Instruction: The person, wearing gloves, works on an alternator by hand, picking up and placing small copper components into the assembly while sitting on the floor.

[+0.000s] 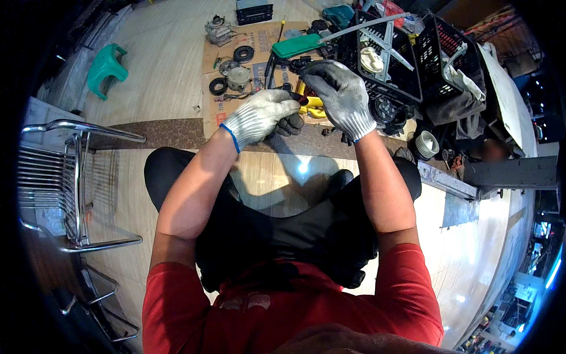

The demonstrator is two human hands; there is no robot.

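Note:
Both hands wear whitish knit work gloves with soiled fingers. My left hand (pixel 265 115) is closed, thumb toward the right, round a small dark part (pixel 300 96) that shows only in a sliver at the fingertips. Just to the right and slightly higher, my right hand (pixel 342 94) has its fingers bent and drawn together; whatever they pinch is hidden. Between the hands, a yellow tool or handle (pixel 313 107) shows beyond the left fingertips. I cannot tell its kind, or whether a hand touches it.
A cardboard sheet (pixel 259 35) on the floor carries black rings (pixel 243 54), a round metal housing (pixel 238 78) and a green tray (pixel 298 45). Black crates (pixel 407 76) stand right, near a white fan wheel (pixel 427 145). Leftward are a green stool (pixel 107 71) and a metal chair (pixel 76 183).

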